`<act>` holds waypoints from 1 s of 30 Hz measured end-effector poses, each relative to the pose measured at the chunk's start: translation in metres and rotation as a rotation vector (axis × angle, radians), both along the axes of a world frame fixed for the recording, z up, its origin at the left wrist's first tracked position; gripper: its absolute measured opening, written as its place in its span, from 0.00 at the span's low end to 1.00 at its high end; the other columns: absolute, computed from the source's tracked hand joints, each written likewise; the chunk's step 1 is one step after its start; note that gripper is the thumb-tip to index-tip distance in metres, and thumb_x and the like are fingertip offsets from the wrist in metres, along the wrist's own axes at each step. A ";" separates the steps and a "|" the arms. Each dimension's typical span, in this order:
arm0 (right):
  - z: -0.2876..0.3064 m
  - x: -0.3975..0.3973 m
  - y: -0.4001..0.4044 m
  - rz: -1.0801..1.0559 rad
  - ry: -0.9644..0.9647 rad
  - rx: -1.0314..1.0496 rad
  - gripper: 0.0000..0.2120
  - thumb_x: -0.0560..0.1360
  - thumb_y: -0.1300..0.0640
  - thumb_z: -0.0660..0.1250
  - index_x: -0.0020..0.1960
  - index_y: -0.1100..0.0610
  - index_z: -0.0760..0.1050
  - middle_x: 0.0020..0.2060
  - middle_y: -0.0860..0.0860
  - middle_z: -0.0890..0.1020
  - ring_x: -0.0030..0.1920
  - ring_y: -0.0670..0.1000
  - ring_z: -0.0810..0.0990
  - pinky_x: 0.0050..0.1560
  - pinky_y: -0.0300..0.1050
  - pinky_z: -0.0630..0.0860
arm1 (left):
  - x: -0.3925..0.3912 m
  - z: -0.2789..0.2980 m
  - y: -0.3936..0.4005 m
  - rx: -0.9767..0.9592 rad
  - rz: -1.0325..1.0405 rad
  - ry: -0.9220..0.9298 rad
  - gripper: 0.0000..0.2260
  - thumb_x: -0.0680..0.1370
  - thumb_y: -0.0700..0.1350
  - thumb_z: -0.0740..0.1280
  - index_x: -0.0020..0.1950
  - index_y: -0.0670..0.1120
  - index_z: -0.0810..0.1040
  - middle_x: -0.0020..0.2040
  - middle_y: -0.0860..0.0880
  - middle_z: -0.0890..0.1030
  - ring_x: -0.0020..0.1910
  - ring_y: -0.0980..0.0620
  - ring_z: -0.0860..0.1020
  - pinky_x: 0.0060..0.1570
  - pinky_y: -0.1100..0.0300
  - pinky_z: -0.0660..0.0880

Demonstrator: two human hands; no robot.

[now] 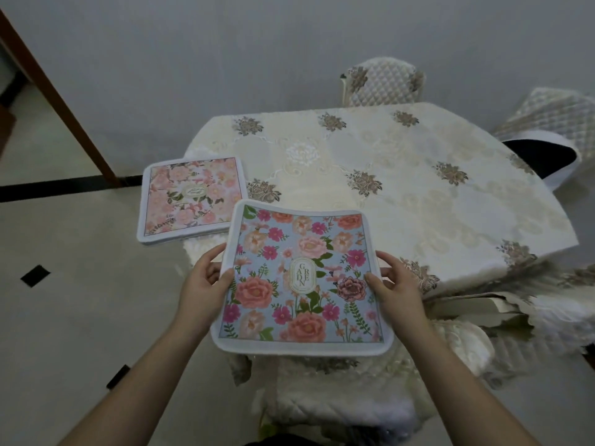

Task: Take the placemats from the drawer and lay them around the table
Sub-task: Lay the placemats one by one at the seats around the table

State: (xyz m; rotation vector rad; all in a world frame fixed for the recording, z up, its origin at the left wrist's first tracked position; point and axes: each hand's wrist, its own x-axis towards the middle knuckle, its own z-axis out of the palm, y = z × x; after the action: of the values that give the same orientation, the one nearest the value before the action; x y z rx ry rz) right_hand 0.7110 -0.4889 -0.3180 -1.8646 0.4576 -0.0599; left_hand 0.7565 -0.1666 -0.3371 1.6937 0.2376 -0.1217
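Held placemat: the blue floral placemat (301, 280) is carried above the near corner of the tabletop, at about 6 o'clock from the table's middle, its far edge curling up and its near edge hanging out past the cloth.
Left hand: the left hand (206, 278) pinches the mat's left border, thumb on top, fingers curled beneath.
Right hand: the right hand (394, 281) grips the right border the same way, thumb on the printed face.
Laid placemat: a pink floral placemat (191, 199) lies flat at about 9 o'clock, partly overhanging the tabletop's left edge, just beside the held one without touching it as far as can be seen.
Tabletop: the tabletop (402, 175) wears a cream embroidered cloth; from 12 round to 4 o'clock it carries no mat.
Chairs: a quilted chair (383, 83) stands at 12 o'clock, another chair (547, 123) at 2 o'clock.
Drawer: not in view.
Progress: one mat placed, a second about to go down; I judge roughly half or less done, with the far places left.
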 end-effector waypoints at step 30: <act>-0.101 0.119 -0.111 0.158 0.222 0.076 0.16 0.81 0.54 0.63 0.68 0.50 0.70 0.56 0.49 0.80 0.53 0.50 0.81 0.41 0.44 0.80 | 0.061 -0.077 -0.102 0.256 0.094 0.176 0.20 0.81 0.41 0.67 0.71 0.53 0.70 0.47 0.48 0.85 0.42 0.55 0.84 0.43 0.54 0.82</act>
State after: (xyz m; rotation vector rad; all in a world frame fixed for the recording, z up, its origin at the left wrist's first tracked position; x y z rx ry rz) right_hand 0.8302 -0.5998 -0.4190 -1.8337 0.4562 0.2694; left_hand 0.8173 -0.2684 -0.4137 1.9243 0.4800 -0.1768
